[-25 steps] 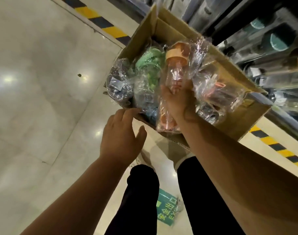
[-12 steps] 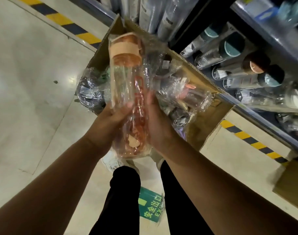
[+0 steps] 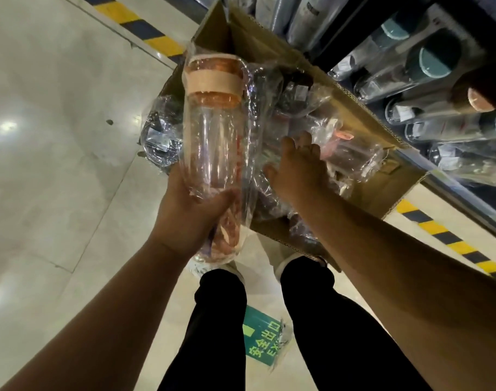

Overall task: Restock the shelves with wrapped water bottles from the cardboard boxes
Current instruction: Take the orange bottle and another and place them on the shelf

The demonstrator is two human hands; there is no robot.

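Orange-capped bottle (image 3: pixel 215 131) (head view, the only one): clear body in loose clear wrap, cap pointing away from the person, raised above the near-left part of the cardboard box (image 3: pixel 354 108).
Change: a second ago the right hand alone held it down in the box; half a second ago both hands shared it; now one hand carries it and the other has let go.
Meaning for task: judged a completed hand-over. One bottle is out and ready for the shelf, but not yet shelved, and a hand is free to fetch a second.
Left hand (image 3: pixel 190 213): fingers curled round the bottle's lower body, thumb (image 3: pixel 221 194) lying across the front over the wrap; a full, closed grip.
Right hand (image 3: pixel 297 165): palm down, fingers (image 3: pixel 303 139) spread and nearly straight, holding nothing. It is low over the wrapped bottles in the box (image 3: pixel 306 108); whether the tips touch the wrap cannot be told.
Box: flaps open, beside the shelf foot, several wrapped bottles lying loose inside.
Shelf (image 3: pixel 467 193): at right, already holding stocked bottles (image 3: pixel 427 66) laid with caps outward, teal and dark.
Floor (image 3: pixel 57 136): pale glossy tile, with a yellow-and-black stripe (image 3: pixel 145 32) along the shelf base and a green sign (image 3: pixel 262 342) between the person's legs.
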